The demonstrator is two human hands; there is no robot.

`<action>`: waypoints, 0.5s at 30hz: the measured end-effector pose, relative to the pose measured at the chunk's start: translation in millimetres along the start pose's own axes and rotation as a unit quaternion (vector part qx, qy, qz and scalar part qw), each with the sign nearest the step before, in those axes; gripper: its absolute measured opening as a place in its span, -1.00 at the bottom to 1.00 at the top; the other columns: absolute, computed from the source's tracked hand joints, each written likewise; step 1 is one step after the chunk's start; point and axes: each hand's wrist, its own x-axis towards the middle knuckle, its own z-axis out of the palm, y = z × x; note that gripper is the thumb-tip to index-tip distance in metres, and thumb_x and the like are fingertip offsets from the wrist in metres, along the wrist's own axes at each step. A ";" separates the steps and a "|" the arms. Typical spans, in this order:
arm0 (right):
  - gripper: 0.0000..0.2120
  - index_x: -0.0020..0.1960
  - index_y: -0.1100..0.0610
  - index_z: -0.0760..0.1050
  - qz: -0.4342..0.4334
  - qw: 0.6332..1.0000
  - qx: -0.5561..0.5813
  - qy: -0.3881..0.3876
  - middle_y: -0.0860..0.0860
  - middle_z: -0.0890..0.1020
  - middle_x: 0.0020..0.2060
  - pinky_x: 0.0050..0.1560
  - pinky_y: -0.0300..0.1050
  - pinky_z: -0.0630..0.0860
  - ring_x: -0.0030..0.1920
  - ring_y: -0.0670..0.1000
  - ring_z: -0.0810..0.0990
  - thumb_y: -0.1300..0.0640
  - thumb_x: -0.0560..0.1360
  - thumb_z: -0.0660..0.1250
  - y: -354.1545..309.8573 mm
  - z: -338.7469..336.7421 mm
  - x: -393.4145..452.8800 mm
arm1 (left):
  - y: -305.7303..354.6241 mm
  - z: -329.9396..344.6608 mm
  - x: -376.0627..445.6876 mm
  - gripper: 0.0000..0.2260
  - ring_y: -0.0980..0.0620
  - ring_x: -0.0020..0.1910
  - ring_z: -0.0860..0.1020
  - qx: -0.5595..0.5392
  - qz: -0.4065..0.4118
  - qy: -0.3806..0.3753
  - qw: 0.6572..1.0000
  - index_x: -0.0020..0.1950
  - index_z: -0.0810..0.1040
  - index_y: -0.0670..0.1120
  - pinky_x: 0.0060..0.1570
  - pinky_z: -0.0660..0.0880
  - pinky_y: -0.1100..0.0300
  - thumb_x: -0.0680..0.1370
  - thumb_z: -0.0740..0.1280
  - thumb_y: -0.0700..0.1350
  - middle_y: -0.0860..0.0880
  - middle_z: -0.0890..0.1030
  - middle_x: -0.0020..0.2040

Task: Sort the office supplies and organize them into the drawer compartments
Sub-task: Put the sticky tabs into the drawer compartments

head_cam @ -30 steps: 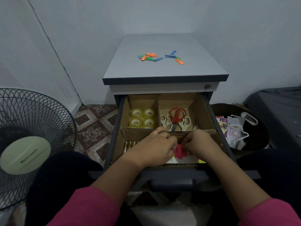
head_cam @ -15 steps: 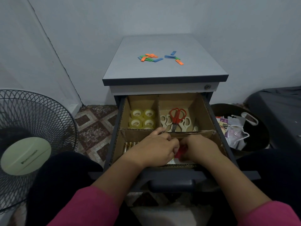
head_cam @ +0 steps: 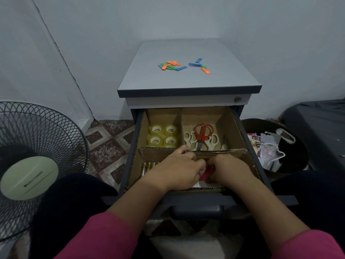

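Observation:
The open drawer point(head_cam: 248, 144) holds cardboard dividers. Tape rolls point(head_cam: 162, 135) fill the back left compartment and scissors point(head_cam: 202, 135) the back right one. Gold batteries point(head_cam: 148, 166) lie in the front left compartment. Both hands are down in the front right compartment. My left hand point(head_cam: 179, 171) and my right hand point(head_cam: 228, 171) have curled fingers that together pinch small red strips point(head_cam: 206, 174). The hands hide most of that compartment. Orange, green and blue strips point(head_cam: 172, 65) lie scattered on the cabinet top point(head_cam: 186, 79), with a second small cluster point(head_cam: 200, 66) to their right.
A standing fan point(head_cam: 31, 165) is on the floor at the left. A dark bin point(head_cam: 274, 146) with plastic bags and packaging stands right of the drawer. Walls close off the back. My dark-clothed knees flank the drawer front and its handle point(head_cam: 197, 212).
The red strips, plainly visible between my fingers a second ago, are now mostly covered. Both hands have closed together and sunk slightly lower into the front right compartment.

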 end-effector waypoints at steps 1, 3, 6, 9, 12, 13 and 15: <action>-0.77 0.00 -0.10 0.59 0.001 1.000 0.005 0.002 -0.05 0.61 -0.10 -0.09 -0.11 0.52 -0.03 0.00 0.59 -0.07 0.36 0.45 0.0 -0.1 -0.1 | -0.3 0.6 0.0 -0.80 0.02 0.21 0.39 0.001 0.003 0.003 1.000 0.11 0.44 0.00 0.47 -0.08 0.09 0.61 0.06 -0.08 -0.04 0.54 0.06; -0.79 -0.01 -0.11 0.60 0.001 1.000 0.011 0.005 -0.06 0.61 -0.12 -0.10 -0.12 0.52 -0.04 0.00 0.59 -0.08 0.37 0.44 0.0 0.1 -0.5 | -1.0 1.9 -0.1 -0.80 0.02 0.19 0.40 -0.002 0.004 0.007 1.000 0.11 0.44 0.00 0.46 -0.07 0.10 0.60 0.07 -0.07 -0.03 0.54 0.05; -0.81 -0.03 -0.12 0.60 0.004 1.000 0.012 0.012 -0.05 0.61 -0.14 -0.12 -0.13 0.51 -0.06 0.01 0.59 -0.09 0.37 0.44 0.0 1.1 -0.5 | -1.3 1.7 -0.6 -0.81 0.01 0.20 0.38 -0.011 -0.002 0.011 1.000 0.10 0.44 0.01 0.44 -0.08 0.13 0.60 0.07 -0.07 -0.05 0.52 0.07; -0.82 -0.03 -0.11 0.61 0.006 1.000 0.013 0.020 -0.04 0.61 -0.14 -0.14 -0.13 0.51 -0.07 0.02 0.59 -0.09 0.38 0.42 -0.4 2.1 -0.2 | -0.2 0.2 -1.4 -0.81 -0.02 0.24 0.34 -0.012 -0.007 0.015 1.000 0.11 0.45 0.00 0.43 -0.09 0.15 0.61 0.08 -0.07 -0.06 0.51 0.10; -0.81 0.00 -0.11 0.60 0.007 1.000 0.017 0.009 -0.04 0.62 -0.12 -0.10 -0.11 0.53 -0.06 0.01 0.59 -0.06 0.39 0.42 -0.3 0.7 -0.5 | 0.0 -0.3 -1.7 -0.81 -0.03 0.28 0.31 -0.016 -0.012 0.013 1.000 0.13 0.44 -0.01 0.43 -0.11 0.17 0.62 0.07 -0.08 -0.07 0.51 0.13; -0.79 0.02 -0.12 0.60 0.006 1.000 0.022 0.000 -0.05 0.62 -0.11 -0.07 -0.09 0.54 -0.06 0.00 0.58 -0.05 0.39 0.43 -0.4 -0.6 -0.4 | -0.1 -0.5 -1.9 -0.81 -0.03 0.29 0.30 -0.018 -0.013 0.014 1.000 0.13 0.44 -0.01 0.44 -0.12 0.17 0.62 0.07 -0.08 -0.07 0.50 0.13; -0.77 0.07 -0.15 0.60 0.013 0.999 0.039 -0.017 -0.06 0.61 -0.08 -0.03 -0.07 0.56 -0.05 -0.01 0.57 -0.02 0.42 0.42 0.0 -4.7 -0.8 | -0.2 -0.6 -2.4 -0.80 -0.04 0.32 0.28 -0.022 -0.016 0.018 0.999 0.15 0.44 -0.02 0.43 -0.13 0.19 0.62 0.07 -0.07 -0.07 0.50 0.15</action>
